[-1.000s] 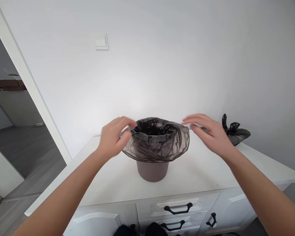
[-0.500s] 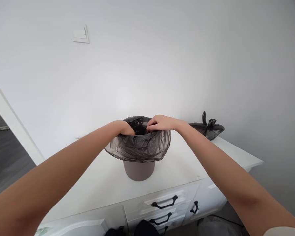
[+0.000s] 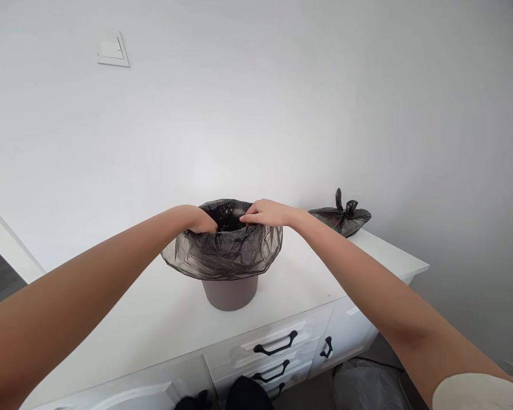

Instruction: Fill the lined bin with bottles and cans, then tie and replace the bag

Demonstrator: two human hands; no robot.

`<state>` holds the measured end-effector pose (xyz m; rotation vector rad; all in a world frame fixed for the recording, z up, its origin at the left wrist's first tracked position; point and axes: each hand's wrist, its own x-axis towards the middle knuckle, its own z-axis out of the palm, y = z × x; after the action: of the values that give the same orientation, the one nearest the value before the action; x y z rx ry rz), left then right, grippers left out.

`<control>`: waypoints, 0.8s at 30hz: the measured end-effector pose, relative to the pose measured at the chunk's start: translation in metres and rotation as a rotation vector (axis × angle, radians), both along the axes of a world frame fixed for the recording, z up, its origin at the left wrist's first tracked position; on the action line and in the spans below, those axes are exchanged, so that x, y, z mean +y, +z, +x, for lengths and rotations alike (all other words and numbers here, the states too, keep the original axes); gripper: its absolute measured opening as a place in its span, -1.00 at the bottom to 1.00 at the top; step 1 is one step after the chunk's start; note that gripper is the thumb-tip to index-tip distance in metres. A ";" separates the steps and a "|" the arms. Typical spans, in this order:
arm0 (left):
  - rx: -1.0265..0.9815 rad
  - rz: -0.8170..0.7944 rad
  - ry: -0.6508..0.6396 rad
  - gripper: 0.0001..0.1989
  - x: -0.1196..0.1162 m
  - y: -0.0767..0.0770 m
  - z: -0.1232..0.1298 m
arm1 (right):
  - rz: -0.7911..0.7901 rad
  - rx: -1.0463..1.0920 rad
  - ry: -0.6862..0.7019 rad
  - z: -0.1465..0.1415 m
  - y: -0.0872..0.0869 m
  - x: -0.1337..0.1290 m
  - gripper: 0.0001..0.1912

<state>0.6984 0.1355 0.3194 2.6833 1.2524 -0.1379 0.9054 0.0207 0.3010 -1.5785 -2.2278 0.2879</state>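
Note:
A dark translucent bin liner (image 3: 228,256) lines a small mauve-grey trash bin (image 3: 231,293), its loose edge folded down over the outside. My left hand (image 3: 200,221) reaches over the bin's left rim into the mouth; its fingertips are hidden inside. My right hand (image 3: 267,213) rests at the right rim, fingers bent inward and thumb against them, closed on the liner there. Right of the bin lies a knotted black trash bag (image 3: 346,221) with its tied ends sticking up.
The bin stands on a white cabinet top (image 3: 171,319) against a pale wall. Drawers with black handles (image 3: 276,343) are below. A light switch (image 3: 113,50) is on the wall at upper left. A clear plastic bag (image 3: 370,384) sits on the floor at lower right.
The whole scene has shifted a little left in view as my head turned right. Both hands stay at the bin's mouth, with only slight finger movement.

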 end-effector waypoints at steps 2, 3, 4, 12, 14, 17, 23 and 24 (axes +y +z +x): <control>0.146 -0.108 0.021 -0.63 -0.005 0.007 0.005 | 0.000 0.001 -0.024 0.000 0.000 0.000 -0.54; 0.155 -0.127 0.017 -0.65 -0.008 0.012 0.006 | 0.009 0.002 -0.028 -0.001 0.000 -0.001 -0.55; 0.135 -0.129 0.009 -0.67 -0.011 0.016 0.005 | 0.035 0.004 -0.019 -0.001 -0.001 -0.004 -0.56; -0.713 0.426 0.027 -0.46 -0.080 -0.017 -0.069 | 0.450 0.233 0.088 0.002 -0.039 -0.040 -0.64; -0.828 0.390 0.107 -0.42 -0.099 -0.045 -0.074 | 0.432 0.263 0.056 0.007 -0.055 -0.041 -0.66; -0.908 0.217 0.130 -0.37 -0.109 -0.075 -0.059 | 0.440 0.316 0.011 0.015 -0.069 -0.035 -0.60; -1.097 0.228 0.073 -0.51 -0.097 -0.088 -0.007 | 0.406 0.359 -0.055 0.043 -0.074 -0.030 -0.52; -1.103 0.231 0.057 -0.53 -0.096 -0.088 0.002 | 0.399 0.376 -0.067 0.050 -0.073 -0.031 -0.50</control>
<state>0.7008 0.0398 0.2319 2.1954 0.9488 1.3453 0.9555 -0.0099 0.2275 -1.2620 -1.8053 0.0995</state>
